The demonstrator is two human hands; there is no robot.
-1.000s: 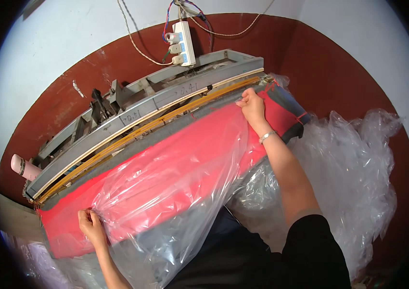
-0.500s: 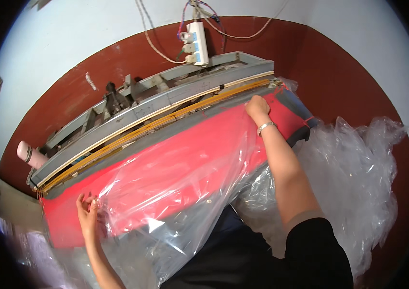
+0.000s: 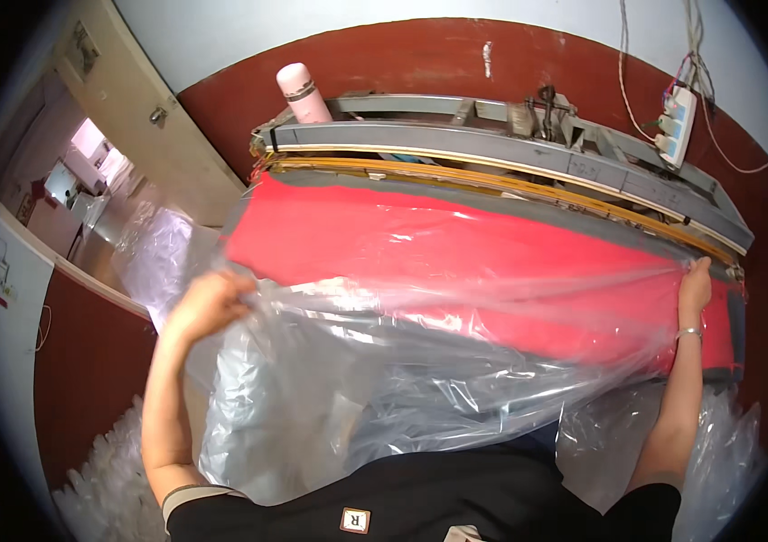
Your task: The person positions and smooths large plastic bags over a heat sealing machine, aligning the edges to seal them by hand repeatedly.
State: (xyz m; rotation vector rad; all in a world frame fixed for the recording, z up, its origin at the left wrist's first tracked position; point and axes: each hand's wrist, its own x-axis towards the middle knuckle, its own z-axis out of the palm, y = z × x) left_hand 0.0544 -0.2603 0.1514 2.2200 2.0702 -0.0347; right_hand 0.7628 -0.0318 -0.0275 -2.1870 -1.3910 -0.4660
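A clear plastic film (image 3: 456, 384) drapes over the front of a red cloth-covered board (image 3: 402, 239) and hangs down before my body. My left hand (image 3: 212, 305), slightly blurred, is closed on the film's left part, just off the board's near left corner. At the board's far right, my right hand (image 3: 695, 287) pinches the film near the back edge. Between both hands the film is stretched in long creases. Behind the red cloth runs a grey metal frame (image 3: 492, 149) with a yellow strip (image 3: 456, 176) along its front.
A pink bottle (image 3: 303, 93) stands behind the frame's left end. A white power strip (image 3: 676, 126) hangs on cords at the right. Bundled clear plastic (image 3: 108, 479) lies at the lower left, with more at the lower right. An open door (image 3: 145, 95) is at the left.
My view has turned left, bringing the doorway in. My left hand, earlier over the red cloth with fingers apart, is now closed on film beyond its corner. The right hand still holds film.
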